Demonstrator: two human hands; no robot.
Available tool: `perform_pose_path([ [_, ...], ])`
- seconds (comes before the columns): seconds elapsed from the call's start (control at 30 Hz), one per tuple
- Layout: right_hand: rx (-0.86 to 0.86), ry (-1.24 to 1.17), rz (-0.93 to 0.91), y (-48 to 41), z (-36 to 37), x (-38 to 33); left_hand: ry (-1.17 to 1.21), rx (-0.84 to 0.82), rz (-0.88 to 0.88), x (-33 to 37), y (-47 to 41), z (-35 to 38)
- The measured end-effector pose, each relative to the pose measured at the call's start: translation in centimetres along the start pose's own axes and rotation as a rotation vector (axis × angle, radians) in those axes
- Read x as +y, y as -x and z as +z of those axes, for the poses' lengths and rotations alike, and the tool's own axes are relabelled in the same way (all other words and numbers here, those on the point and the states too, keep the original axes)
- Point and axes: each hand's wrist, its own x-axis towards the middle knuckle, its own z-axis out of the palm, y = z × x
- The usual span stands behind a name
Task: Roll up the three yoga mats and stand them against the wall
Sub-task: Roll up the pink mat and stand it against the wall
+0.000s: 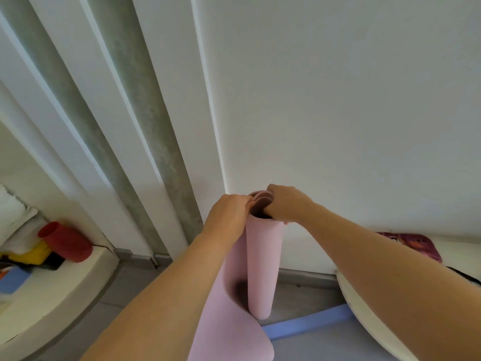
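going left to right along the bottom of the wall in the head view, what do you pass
red cylinder → grey-green wall strip → left hand → pink yoga mat → right hand → dark red patterned cushion

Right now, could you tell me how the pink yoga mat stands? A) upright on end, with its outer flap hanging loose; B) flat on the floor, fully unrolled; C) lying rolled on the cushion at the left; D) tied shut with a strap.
A: the pink yoga mat stands on end by the wall, both hands at its top, its outer flap hanging loose.
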Motion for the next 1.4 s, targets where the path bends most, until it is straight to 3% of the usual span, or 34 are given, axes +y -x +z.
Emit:
perform_pose_path([
  [0.17,0.048,0.105,-0.134,-2.6,-1.0,-0.8,0.061,-0.008,-0.098,-1.0,-2.6,0.0],
  [0.33,0.308,0.207,-0.335,-1.5,-0.9,-0.9,0.092,0.012,-0.161,-1.1,-2.9,0.3],
  [0.7,0.391,0.610,-0.282,-0.2,-0.7,-0.5,0.112,0.065,-0.132,0.6,-1.7,1.2],
  [0.87,0.343,0.554,-0.425,0.2,-0.7,0.1,0.078,0.100,-0.099,0.5,-0.6,1.2],
  [1.07,0.376,0.521,-0.463,0.6,0.1,-0.4,0.049,0.091,-0.046,0.0,0.4,0.7],
  [1.3,0.373,0.425,-0.599,0.0,0.9,-0.6,-0.131,0.032,-0.003,-0.8,1.2,0.2],
  [1.4,0.448,0.396,-0.656,-0.3,1.2,-0.2,-0.173,0.003,-0.011,-0.8,1.2,0.1],
])
